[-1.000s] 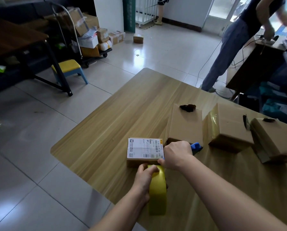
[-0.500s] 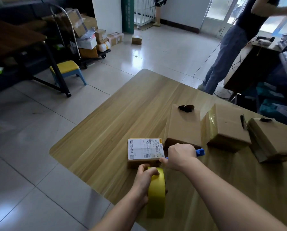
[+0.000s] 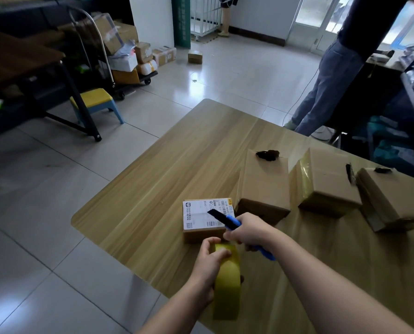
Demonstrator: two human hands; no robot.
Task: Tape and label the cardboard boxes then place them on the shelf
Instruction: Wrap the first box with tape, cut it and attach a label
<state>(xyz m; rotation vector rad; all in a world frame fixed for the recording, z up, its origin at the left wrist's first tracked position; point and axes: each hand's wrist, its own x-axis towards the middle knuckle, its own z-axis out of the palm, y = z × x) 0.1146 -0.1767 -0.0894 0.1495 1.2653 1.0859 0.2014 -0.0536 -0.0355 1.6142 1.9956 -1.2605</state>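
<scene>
Presently the small labelled box (image 3: 204, 219) lies at the table's (image 3: 153, 189) near edge. At its 6 o'clock, the yellow tape roll (image 3: 226, 280) is gripped by the left hand (image 3: 209, 266); a blue cutter (image 3: 227, 220) is clenched in the right hand (image 3: 248, 231). The box is judged light and stiff, best taken by opposite sides.

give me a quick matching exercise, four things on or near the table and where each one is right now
Things:
1. tape roll
2. blue cutter
3. labelled box
4. yellow stool

Places:
A. on the floor, left of the table
B. in the right hand
C. in the left hand
D. flat on the table, label facing up

Pairs: 1-C, 2-B, 3-D, 4-A
</scene>
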